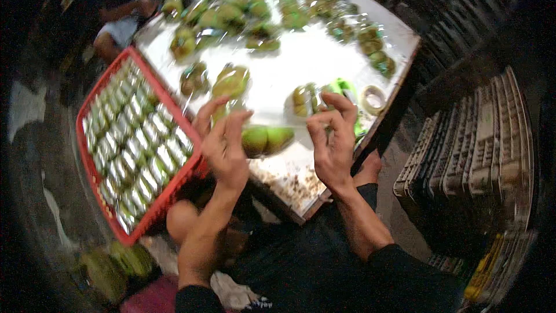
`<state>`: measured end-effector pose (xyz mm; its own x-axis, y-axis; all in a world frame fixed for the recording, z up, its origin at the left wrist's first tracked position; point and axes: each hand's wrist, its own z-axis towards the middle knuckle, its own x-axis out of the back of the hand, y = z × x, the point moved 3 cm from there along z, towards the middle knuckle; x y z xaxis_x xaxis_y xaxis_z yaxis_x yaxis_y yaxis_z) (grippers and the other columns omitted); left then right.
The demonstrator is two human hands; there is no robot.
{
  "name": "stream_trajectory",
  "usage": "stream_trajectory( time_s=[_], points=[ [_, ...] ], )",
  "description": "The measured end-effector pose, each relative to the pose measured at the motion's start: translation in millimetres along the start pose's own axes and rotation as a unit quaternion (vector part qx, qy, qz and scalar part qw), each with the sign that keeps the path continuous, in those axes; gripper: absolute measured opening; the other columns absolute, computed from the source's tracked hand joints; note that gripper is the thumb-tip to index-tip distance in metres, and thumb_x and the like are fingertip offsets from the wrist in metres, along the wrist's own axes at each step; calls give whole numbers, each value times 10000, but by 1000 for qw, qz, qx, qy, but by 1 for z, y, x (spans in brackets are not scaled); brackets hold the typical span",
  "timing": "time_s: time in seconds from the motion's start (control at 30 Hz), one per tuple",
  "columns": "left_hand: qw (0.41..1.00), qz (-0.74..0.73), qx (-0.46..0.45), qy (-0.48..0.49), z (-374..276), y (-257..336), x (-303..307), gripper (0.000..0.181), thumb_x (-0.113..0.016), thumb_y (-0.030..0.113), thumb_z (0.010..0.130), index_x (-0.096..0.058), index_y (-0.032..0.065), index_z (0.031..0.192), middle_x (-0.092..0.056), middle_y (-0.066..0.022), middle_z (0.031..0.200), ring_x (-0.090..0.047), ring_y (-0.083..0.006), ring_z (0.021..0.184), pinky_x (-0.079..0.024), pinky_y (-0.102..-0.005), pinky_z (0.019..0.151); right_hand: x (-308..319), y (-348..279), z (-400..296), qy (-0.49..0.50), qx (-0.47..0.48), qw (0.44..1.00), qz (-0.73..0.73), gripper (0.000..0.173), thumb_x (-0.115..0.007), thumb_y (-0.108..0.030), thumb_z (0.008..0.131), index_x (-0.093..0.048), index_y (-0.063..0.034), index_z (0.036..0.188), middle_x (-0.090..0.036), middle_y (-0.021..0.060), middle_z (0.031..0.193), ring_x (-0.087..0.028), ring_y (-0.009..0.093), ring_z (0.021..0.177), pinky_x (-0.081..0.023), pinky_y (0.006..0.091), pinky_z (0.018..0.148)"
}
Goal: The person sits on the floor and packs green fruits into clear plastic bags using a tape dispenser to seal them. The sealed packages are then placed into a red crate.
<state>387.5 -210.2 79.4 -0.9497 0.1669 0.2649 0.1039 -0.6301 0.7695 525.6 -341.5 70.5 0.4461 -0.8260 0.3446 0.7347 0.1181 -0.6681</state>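
My left hand [228, 148] is raised over the near part of a white tabletop [278, 69], its fingers bent and apart. Across from it, my right hand [333, 143] hovers with curled fingers, and I see nothing clearly held in either. Between them lies a pair of shiny green fruits [266, 140], close to the left palm. Behind the right fingers sits a small wrapped pack of fruit [304, 100], beside a bright green object [345, 87] partly hidden by that hand. Past the left fingertips is another glossy pack of yellowish-green fruit [232, 81]. The picture is blurred.
A red plastic crate [191, 128] with rows of wrapped green fruit stands at the left. Many packs [230, 15] cover the table's far side. A tape roll [373, 99] lies near the right edge. Stacked crates [469, 139] stand right. Another person [121, 13] sits far left.
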Motion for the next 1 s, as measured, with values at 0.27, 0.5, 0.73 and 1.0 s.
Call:
stream_trajectory(
  time_s=[0.27, 0.5, 0.73, 1.0],
  points=[
    [975, -177, 96, 92, 26, -57, 31, 370, -442, 255, 1020, -634, -46, 1114, -636, -156, 1138, -572, -270, 1092, -425, -409, 992, 172, 42, 31, 214, 63, 963, -150, 238, -625, -117, 886, -511, -39, 1080, -541, 183, 1170, -507, 305, 1142, -386, 416, 999],
    [974, -132, 169, 77, 40, -84, 50, 417, -424, 304, 1040, -622, -53, 1125, -660, -136, 981, -626, -217, 868, -512, -341, 826, 493, -32, 20, 280, -34, 574, -769, 717, -584, -598, 870, -527, 4, 1255, -475, 225, 1335, -444, 363, 1237, -303, 493, 1067],
    [977, -153, 139, 50, 42, -84, 18, 398, -412, 287, 1044, -626, -43, 1105, -657, -143, 966, -623, -213, 878, -506, -346, 822, 567, -65, 50, 218, -88, 596, -768, 600, -537, -611, 873, -654, -31, 772, -570, 149, 665, -550, 297, 594, -440, 445, 601],
    [992, -85, 79, 48, 45, -63, 24, 352, -423, 226, 1036, -648, -45, 1048, -678, -146, 981, -652, -212, 863, -530, -335, 795, 427, -185, 38, 252, 115, 724, -632, 394, -534, -351, 961, -577, -51, 709, -571, 19, 642, -462, 152, 543, -379, 298, 509]
  ],
)
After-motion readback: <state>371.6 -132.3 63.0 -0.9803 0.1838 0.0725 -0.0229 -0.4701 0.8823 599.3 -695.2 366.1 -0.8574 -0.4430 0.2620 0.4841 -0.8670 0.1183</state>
